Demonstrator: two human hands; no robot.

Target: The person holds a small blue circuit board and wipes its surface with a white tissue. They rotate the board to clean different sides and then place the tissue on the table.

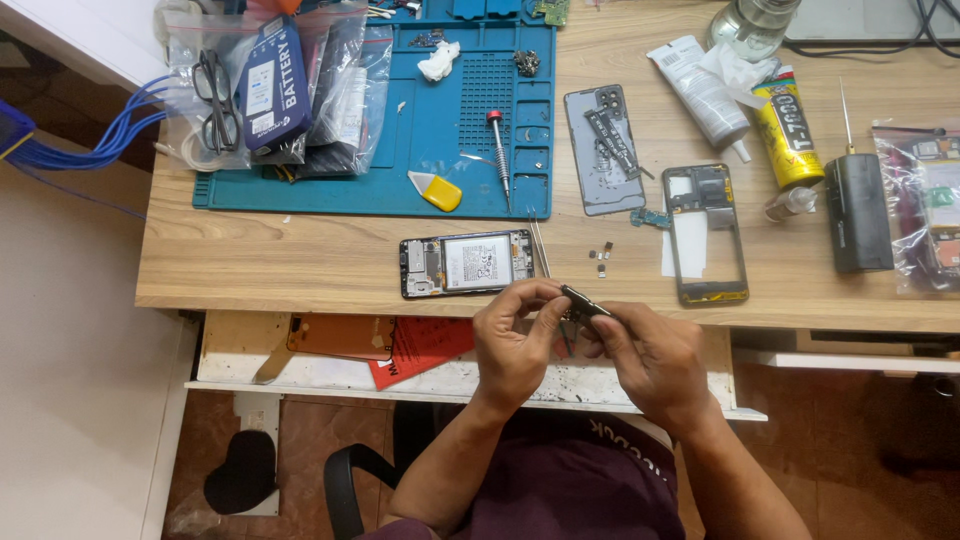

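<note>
Both hands meet over the front edge of the wooden desk (pixel 300 262). The left hand (pixel 512 345) and right hand (pixel 650 360) together pinch a small dark phone component (pixel 583 302), which sits between the fingertips of both hands, tilted, its upper end toward the left thumb. Both grips are narrow and closed on that part.

Just beyond the hands lies an opened smartphone (pixel 466 264), its battery exposed, and a pair of tweezers (pixel 540 247) beside its right end. Small loose parts (pixel 602 256) lie near. Farther right sit a phone mid-frame (pixel 705 234) and a grey back cover (pixel 604 148). A screwdriver (pixel 498 152) and yellow pick (pixel 436 190) rest on the blue work mat (pixel 300 185).
</note>
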